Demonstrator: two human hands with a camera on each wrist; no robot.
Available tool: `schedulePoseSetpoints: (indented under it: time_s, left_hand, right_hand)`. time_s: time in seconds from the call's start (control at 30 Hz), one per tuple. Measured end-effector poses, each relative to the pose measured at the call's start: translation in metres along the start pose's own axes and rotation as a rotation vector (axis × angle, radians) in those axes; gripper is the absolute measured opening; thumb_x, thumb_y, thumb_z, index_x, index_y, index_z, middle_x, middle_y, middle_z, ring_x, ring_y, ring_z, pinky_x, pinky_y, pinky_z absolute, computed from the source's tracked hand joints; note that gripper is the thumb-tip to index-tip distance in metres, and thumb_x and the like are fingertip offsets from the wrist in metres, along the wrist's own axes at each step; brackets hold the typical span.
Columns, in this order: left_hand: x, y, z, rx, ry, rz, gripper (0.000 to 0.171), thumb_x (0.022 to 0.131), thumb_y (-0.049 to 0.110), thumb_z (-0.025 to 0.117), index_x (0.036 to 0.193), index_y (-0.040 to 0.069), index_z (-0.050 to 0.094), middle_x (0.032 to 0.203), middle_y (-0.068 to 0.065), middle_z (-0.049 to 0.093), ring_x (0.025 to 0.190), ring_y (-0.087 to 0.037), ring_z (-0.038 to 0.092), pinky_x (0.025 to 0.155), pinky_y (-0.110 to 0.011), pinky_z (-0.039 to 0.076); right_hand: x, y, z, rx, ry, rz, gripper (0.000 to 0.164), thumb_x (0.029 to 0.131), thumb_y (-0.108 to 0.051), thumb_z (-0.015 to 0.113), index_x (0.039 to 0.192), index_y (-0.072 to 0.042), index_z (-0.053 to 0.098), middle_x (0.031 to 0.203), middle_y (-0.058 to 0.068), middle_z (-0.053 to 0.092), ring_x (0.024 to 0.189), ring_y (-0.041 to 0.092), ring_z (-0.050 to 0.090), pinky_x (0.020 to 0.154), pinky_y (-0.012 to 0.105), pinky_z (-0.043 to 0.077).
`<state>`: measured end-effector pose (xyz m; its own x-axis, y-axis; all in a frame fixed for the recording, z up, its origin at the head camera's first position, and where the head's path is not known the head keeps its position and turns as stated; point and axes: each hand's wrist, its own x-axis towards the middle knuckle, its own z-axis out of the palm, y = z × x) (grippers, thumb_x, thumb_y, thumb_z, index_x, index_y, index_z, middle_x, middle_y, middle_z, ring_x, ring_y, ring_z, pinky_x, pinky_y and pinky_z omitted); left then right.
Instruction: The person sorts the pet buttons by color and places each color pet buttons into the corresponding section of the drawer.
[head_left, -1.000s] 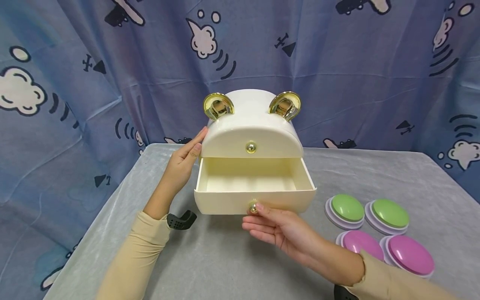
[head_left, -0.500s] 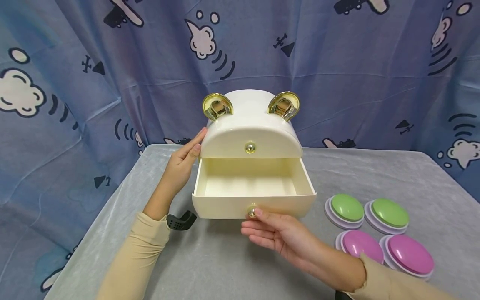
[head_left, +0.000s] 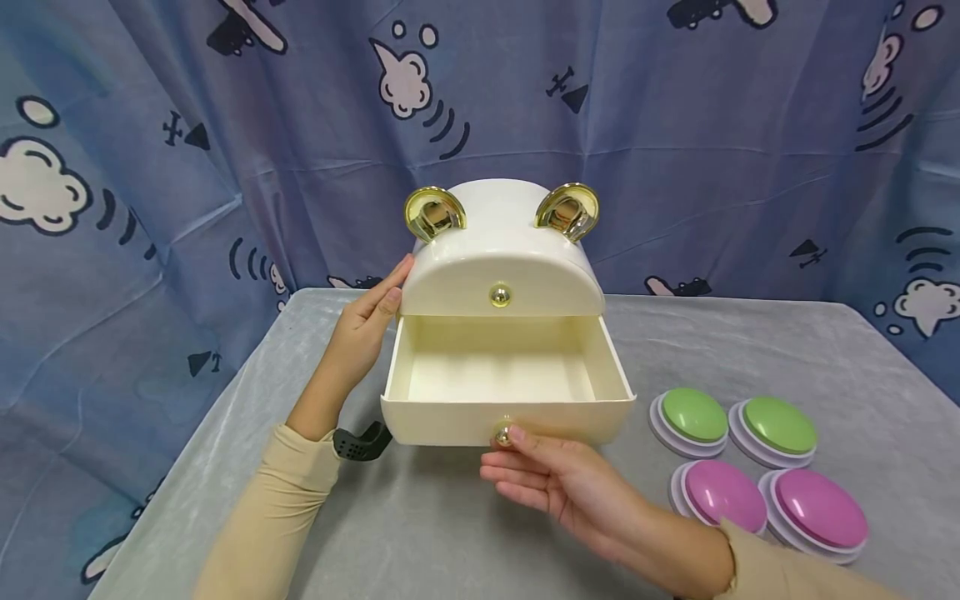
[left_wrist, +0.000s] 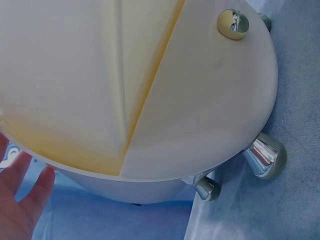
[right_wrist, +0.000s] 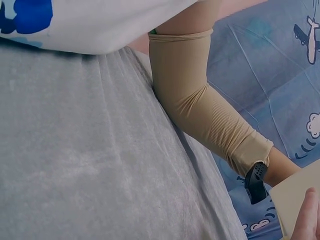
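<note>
A white storage box [head_left: 501, 204] with a rounded top and two gold ears stands on the grey table. Its lower drawer [head_left: 442, 423] is pulled far out, its cream floor and walls showing. The upper drawer [head_left: 457, 287] is closed and carries a gold knob. My right hand [head_left: 577, 487] pinches the lower drawer's gold knob [head_left: 503, 435] between thumb and index finger, the other fingers extended under it. Against the box's left side rests my left hand [head_left: 356, 337], fingers straight. In the left wrist view, fingers [left_wrist: 37, 197] of that hand lie along the box's edge.
Two round green push lights [head_left: 694, 415] with white bases lie on the table at the right. Nearer the front are two magenta ones [head_left: 821, 508], close to the right forearm. A blue patterned curtain [head_left: 510, 100] hangs behind the table [head_left: 720, 342].
The lower drawer has slid further out toward me, with my right hand moving along on its knob. My left hand has stayed in place on the box's side.
</note>
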<state>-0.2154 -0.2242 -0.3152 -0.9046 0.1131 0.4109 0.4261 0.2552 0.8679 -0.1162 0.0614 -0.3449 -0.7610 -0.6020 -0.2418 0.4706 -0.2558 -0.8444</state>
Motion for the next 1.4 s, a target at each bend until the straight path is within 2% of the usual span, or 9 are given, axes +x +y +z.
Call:
schedulePoseSetpoints:
  time_s: [0.9, 1.4]
  left_hand:
    - [0.0, -0.001, 0.0, -0.014, -0.012, 0.011, 0.043, 0.108, 0.025, 0.041, 0.151, 0.018, 0.043, 0.16, 0.007, 0.036, 0.15, -0.006, 0.03, 0.125, -0.029, 0.025]
    - [0.0, -0.001, -0.001, -0.006, -0.014, 0.01, 0.044, 0.109, 0.025, 0.04, 0.152, 0.017, 0.042, 0.161, 0.006, 0.035, 0.15, -0.008, 0.029, 0.125, -0.03, 0.024]
  right_hand:
    - [-0.008, 0.009, 0.008, 0.001, 0.017, 0.019, 0.018, 0.103, -0.025, 0.056, 0.11, -0.011, 0.066, 0.102, 0.003, 0.077, 0.098, 0.013, 0.074, 0.09, 0.025, 0.059]
    - [-0.014, 0.013, 0.007, -0.012, -0.01, 0.026, 0.021, 0.104, -0.025, 0.054, 0.112, -0.011, 0.068, 0.102, 0.001, 0.077, 0.1, 0.013, 0.074, 0.091, 0.026, 0.059]
